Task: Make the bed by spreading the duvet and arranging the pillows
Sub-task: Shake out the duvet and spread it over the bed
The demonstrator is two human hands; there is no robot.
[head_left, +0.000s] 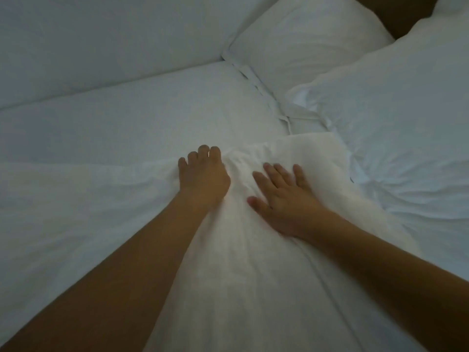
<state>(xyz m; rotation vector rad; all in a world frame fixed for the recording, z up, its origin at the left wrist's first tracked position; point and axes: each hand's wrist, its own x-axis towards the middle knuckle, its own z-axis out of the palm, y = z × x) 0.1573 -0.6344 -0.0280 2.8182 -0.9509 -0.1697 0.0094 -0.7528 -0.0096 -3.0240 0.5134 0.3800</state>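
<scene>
Here, nearest to us, our two forearms run up from six o'clock over the duvet [236, 288], which lies bunched in a long ridge between them rather than spread flat. Our left hand [203, 177] sits at the ridge's ten o'clock side, fingers bent down over a gathered fold; we judge it is gripping cloth, though the fingertips are hidden in the folds. Our right hand [281, 196] rests at the ridge's two o'clock side, fingers straight and apart, palm pressing the cover flat and holding nothing. Just beyond the hands, towards twelve o'clock, the duvet's top edge ends in a squared corner that stops short of the pillows. To nine o'clock the sheet [121, 118] lies smooth, so that side of the bed is uncovered as far as we can see. Farther off, at two o'clock, one pillow [403, 102] lies near the duvet corner, creased at its lower end, and a second pillow [304, 41] lies behind it at one o'clock, its flanged edge touching the sheet. Both are at the head of the bed but sit at an angle. We judge the work partly done: the duvet is drawn up, yet it wants pulling wide and smoothing, and the pillows want squaring and plumping.
</scene>
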